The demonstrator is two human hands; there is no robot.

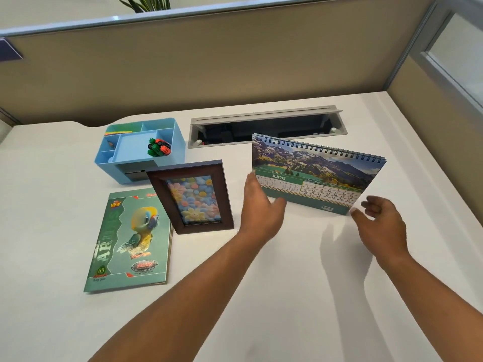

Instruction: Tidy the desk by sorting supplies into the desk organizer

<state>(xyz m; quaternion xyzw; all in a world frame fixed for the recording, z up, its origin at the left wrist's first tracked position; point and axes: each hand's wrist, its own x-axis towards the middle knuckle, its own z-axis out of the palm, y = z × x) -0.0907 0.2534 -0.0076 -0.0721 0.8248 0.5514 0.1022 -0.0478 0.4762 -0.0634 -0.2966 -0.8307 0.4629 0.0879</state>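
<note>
I see a white desk (52, 210) bearing a blue desk organizer (109, 169), a picture frame (192, 195) propped before it, a parrot-cover notebook (125, 246) lying flat, and a spiral June calendar (313, 173) upright

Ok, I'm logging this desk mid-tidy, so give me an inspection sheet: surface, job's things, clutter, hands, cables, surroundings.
Surface: white desk, no stains seen.
Job's things: blue organizer holds a toy car and coloured notes; calendar stands upright, showing June.
Clutter: frame stands in front of the organizer; notebook lies flat beside it.
Hands: left hand and right hand open at the calendar's lower corners; contact unclear.
Cables: nothing seen on the desk; cable tray is open, inside too dark to tell.
Surroundings: partition, plant, window.
</note>
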